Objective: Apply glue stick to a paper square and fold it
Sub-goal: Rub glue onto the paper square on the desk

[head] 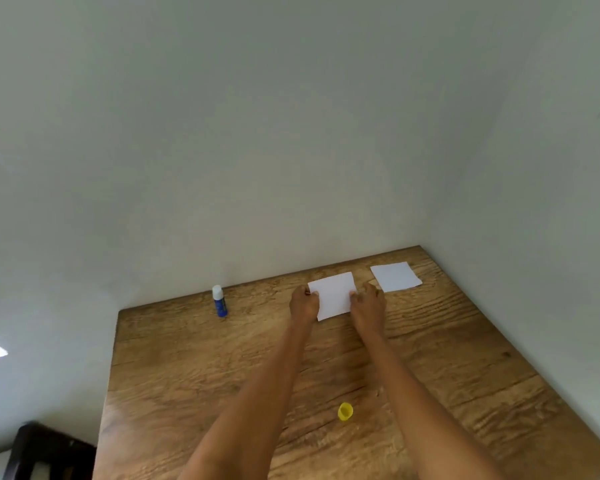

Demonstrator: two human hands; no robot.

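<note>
Between both hands [336,303], white paper square [333,294] lies flat, unfolded.

No text, brand, number or sign can be read anywhere in the head view. The blue label on the glue stick [219,301] carries some pale marking, but it is too small and blurred to make out. Both paper squares, the one being held [333,295] and the spare one [395,276], show blank white faces.
</note>
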